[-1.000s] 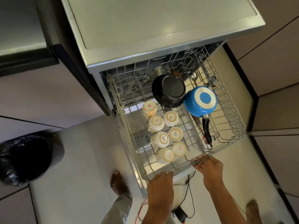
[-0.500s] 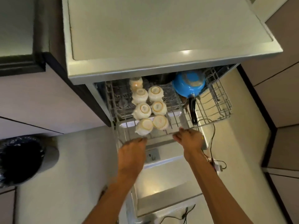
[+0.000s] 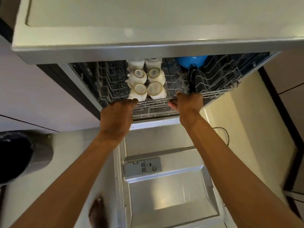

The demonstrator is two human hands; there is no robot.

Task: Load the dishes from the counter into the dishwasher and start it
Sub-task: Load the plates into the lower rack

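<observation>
White cups [image 3: 145,83] sit upside down in the wire rack [image 3: 213,83], in the middle of the frame. Most of the rack is under the grey counter [image 3: 148,30] at the top. A blue pan [image 3: 191,62] peeks out to the right of the cups, its black handle [image 3: 192,79] pointing down. The left hand [image 3: 117,116] is on the rack's front edge, fingers curled on the wire, I think. The right hand [image 3: 189,102] is closed around that edge too. The open door [image 3: 172,186] lies flat at the bottom. A dark bin [image 3: 19,157] stands at the left.
</observation>
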